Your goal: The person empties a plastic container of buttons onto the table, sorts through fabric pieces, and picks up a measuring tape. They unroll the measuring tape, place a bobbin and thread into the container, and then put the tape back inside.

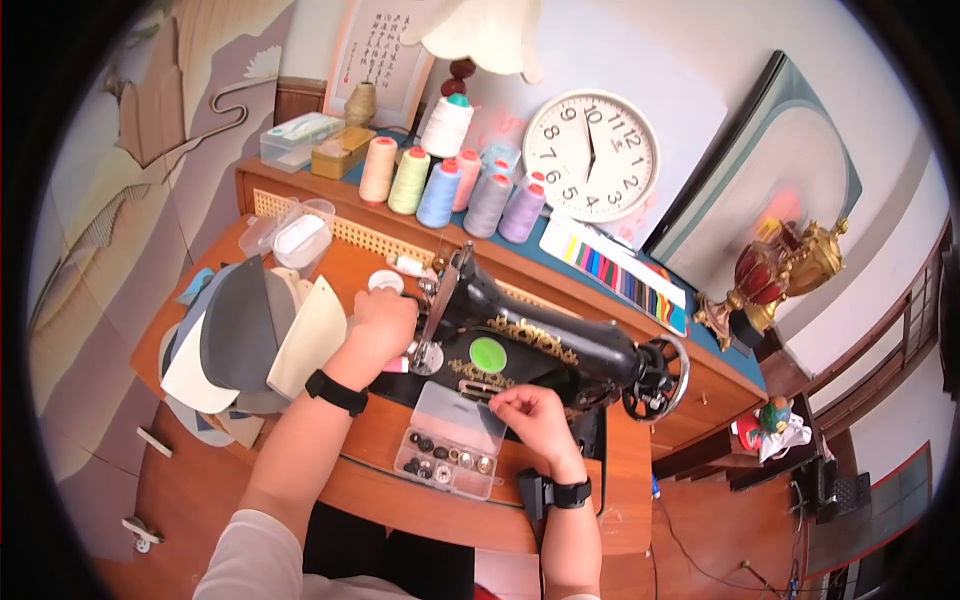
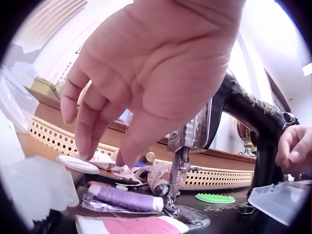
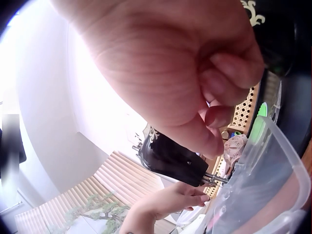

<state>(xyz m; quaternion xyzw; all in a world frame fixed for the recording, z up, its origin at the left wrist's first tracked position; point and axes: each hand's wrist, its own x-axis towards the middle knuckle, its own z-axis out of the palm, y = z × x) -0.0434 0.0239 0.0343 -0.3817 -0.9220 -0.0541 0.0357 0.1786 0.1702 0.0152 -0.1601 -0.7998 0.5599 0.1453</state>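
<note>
My left hand reaches palm down past the head of a black sewing machine. Thumb and fingers are apart, fingertips right at a white round disc with dark marks along its middle. Below lies a spool of purple thread on its side. My right hand hovers with curled fingers by the raised lid of a clear compartment box; nothing shows between its fingers. Dark and silvery round fasteners sit in the box. A green round disc lies on the machine bed.
Cut pieces of grey and cream material are piled at left, near an open clear container. Thread cones line the back shelf beside a clock. The handwheel stands right of the machine.
</note>
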